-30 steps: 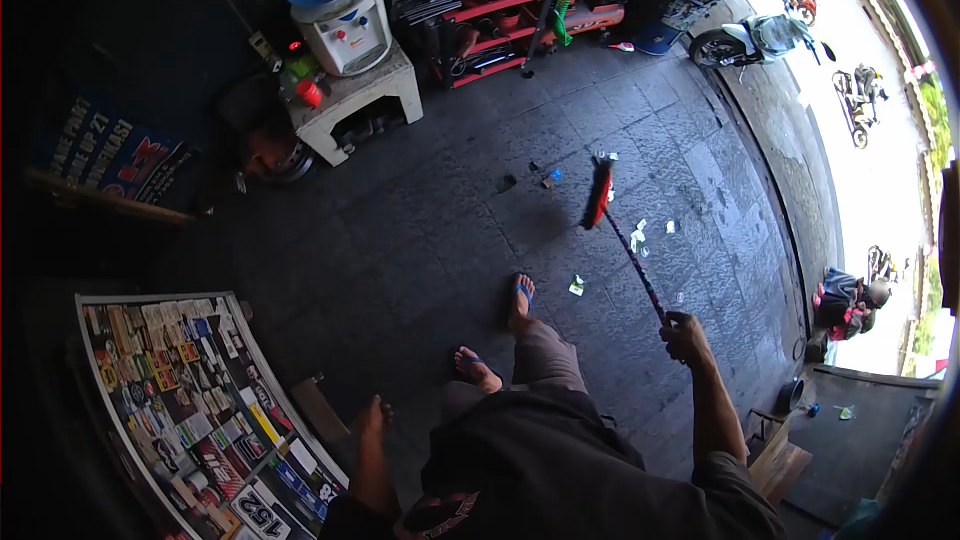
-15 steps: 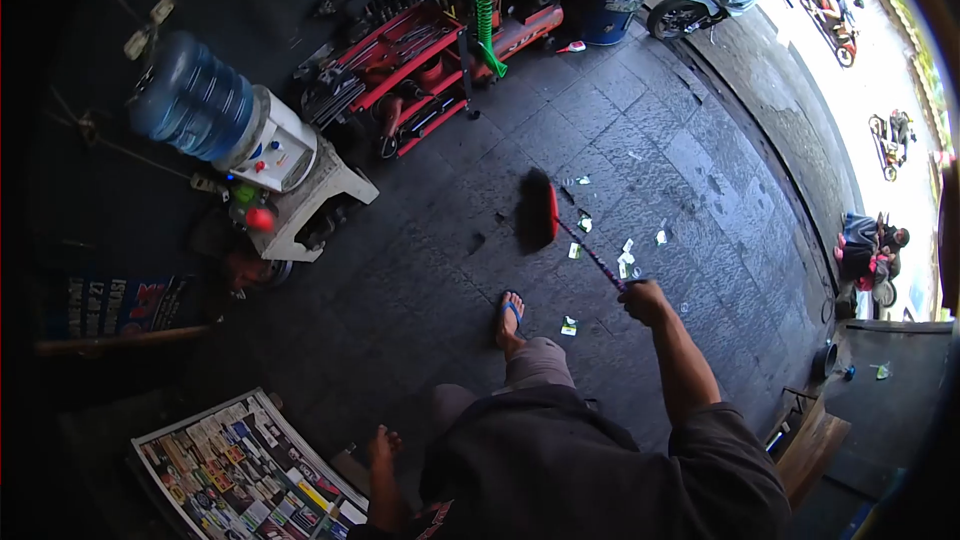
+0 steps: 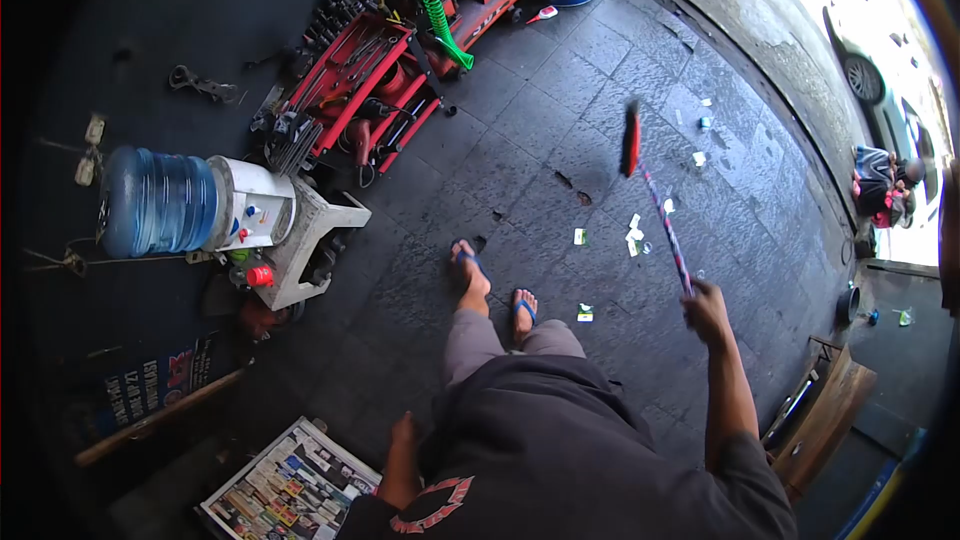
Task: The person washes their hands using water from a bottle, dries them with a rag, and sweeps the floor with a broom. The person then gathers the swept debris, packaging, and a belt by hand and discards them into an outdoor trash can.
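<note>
My right hand (image 3: 707,314) is closed round the end of a striped broom handle (image 3: 669,230), with the arm stretched out to the right. The red broom head (image 3: 631,143) is at the far end of the handle, over the dark tiled floor. Several small white and green scraps (image 3: 634,236) lie on the tiles beside the handle. My left hand (image 3: 404,432) hangs low by my left side, near a board covered in stickers (image 3: 290,485); its fingers are too dark and small to make out.
A red tool cart (image 3: 355,80) stands at the upper left, beside a green coiled hose (image 3: 430,0). A water dispenser (image 3: 250,205) sits on a white stool (image 3: 318,230) at left. A wooden bench (image 3: 825,420) is at lower right. People (image 3: 882,185) sit at far right.
The broom has swung right and away from the scraps' left side, my right hand moving right with it. Both feet now show. Some scraps lie farther off, and a car has come into view outside.
</note>
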Demonstrator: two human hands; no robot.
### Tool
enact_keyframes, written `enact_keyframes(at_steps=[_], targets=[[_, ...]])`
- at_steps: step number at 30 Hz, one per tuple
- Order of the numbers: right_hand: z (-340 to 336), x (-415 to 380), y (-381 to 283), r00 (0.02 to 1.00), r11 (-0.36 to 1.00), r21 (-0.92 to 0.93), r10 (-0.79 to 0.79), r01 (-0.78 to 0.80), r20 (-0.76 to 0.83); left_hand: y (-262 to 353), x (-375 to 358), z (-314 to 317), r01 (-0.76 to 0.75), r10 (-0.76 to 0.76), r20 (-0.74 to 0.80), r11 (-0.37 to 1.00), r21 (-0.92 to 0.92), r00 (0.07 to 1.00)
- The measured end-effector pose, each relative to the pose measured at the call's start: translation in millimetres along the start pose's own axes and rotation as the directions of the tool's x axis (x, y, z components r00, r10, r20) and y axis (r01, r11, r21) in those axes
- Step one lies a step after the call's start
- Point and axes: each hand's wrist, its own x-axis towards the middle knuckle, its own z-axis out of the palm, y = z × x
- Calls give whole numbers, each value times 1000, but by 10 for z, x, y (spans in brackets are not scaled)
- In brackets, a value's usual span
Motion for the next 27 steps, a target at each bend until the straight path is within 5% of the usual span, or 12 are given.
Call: enact_keyframes(at_steps=[3,5,9,10,11,13,15,17,22,27], targets=[[3,-696,113,980,975,133,162,-176,112,576,361,80,-121,89,178,976,181,980],[195,-835,355,965,965,56,254,-258,68,1160,565,397,27,-30,63,999,44,998],[795,-240,1050,966,960,-120,244,-253,-86,2655,748,845,-145,113,205,978,152,972],[931,77,1408,958,893,-447,-174,57,-226,3023,769,941,-193,157,235,971,142,959],[1050,255,1547,791,611,-747,-580,263,-196,3344,771,994,-235,197,261,964,127,945],[1253,514,1204,776,628,-748,-575,214,-260,4002,756,1091,-281,230,255,941,189,939],[1253,352,767,934,945,-317,-178,75,-309,4523,895,1081,-368,311,275,910,192,910],[1295,-246,-653,977,987,138,110,-86,-181,4948,930,1041,-398,349,236,894,206,907],[1514,-230,-1773,962,875,414,176,-250,208,5532,980,1268,-405,354,212,866,295,911],[2825,831,-2124,879,814,463,117,-351,462,5446,768,1557,-400,327,254,852,337,910]])
